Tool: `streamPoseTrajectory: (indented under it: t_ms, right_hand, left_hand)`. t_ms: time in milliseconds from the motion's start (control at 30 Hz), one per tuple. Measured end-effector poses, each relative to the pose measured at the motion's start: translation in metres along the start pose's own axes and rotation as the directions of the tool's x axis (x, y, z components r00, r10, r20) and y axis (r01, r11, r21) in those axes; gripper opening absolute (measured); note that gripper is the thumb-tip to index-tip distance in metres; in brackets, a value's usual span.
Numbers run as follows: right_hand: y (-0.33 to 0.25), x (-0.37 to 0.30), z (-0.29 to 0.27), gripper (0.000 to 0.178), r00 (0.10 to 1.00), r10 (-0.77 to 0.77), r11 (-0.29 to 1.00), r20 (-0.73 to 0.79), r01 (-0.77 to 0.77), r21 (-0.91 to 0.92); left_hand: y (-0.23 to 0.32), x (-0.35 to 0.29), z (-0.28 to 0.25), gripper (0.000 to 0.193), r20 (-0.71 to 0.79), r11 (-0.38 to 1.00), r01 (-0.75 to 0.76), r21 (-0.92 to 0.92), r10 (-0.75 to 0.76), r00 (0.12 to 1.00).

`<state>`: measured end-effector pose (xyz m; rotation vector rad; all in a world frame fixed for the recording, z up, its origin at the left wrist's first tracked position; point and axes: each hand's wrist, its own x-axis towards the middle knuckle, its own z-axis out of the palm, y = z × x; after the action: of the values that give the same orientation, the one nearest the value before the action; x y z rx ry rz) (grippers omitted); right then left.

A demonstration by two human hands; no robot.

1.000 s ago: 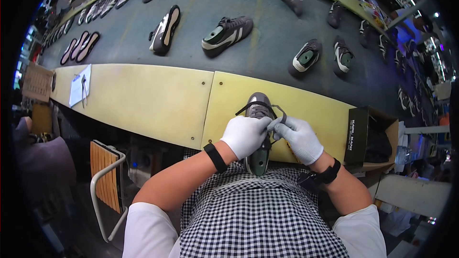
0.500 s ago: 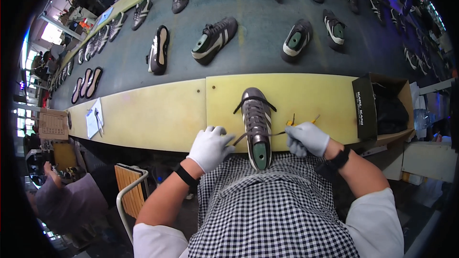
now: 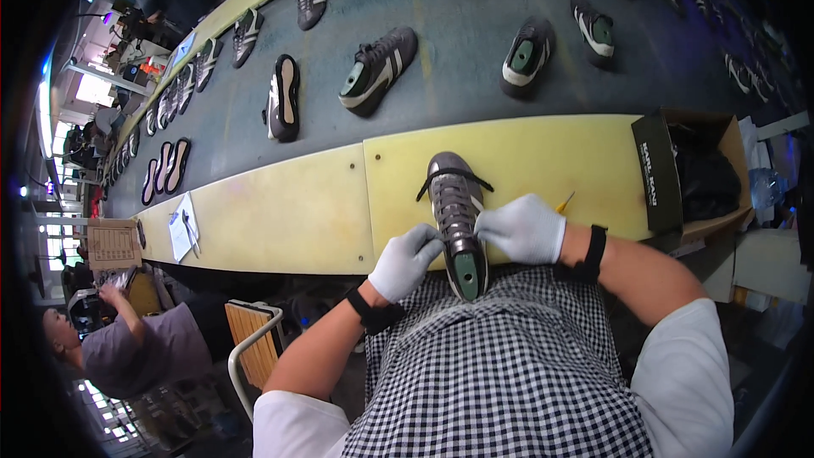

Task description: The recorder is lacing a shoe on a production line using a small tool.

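Observation:
A dark grey sneaker with cream stripes lies on the yellow bench, toe pointing away and heel over the near edge by my apron. Inside its heel sits a green insole, and a dark lace crosses near the toe. My left hand, in a white glove, is closed at the left side of the upper eyelets, fingertips pinched on the shoelace. On the opposite side my gloved right hand is pinched on the lace too. The fingers hide most of the lace there. A small yellow-handled tool lies beside my right hand.
Beyond the bench, a dark conveyor belt carries several sneakers, including one on its side. An open cardboard box stands at the right end. A clipboard lies at left; a person is beyond a wooden-backed chair.
Both hands have moved inward to the shoe's upper eyelets, the right one farther left. The lace stretch between them is now mostly hidden. The view has shifted slightly.

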<state>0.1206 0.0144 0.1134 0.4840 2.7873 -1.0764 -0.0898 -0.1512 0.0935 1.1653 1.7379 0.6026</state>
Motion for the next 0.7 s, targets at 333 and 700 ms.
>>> streamPoseTrajectory:
  t_ms: [333, 700]
  right_hand:
    - [0.006, 0.014, -0.015, 0.021, 0.856, -0.106, 0.795, 0.506, -0.232, 0.560]
    - [-0.012, 0.014, 0.053, 0.029, 0.951, 0.308, 0.242, -0.004, -0.074, 0.967]
  left_hand:
    - [0.003, -0.006, -0.018, 0.016, 0.007, 0.816, -0.373, 0.441, 0.413, 0.911]
    - [0.036, 0.012, 0.009, 0.015, -0.434, 0.991, -0.133, 0.005, 0.122, 0.893]
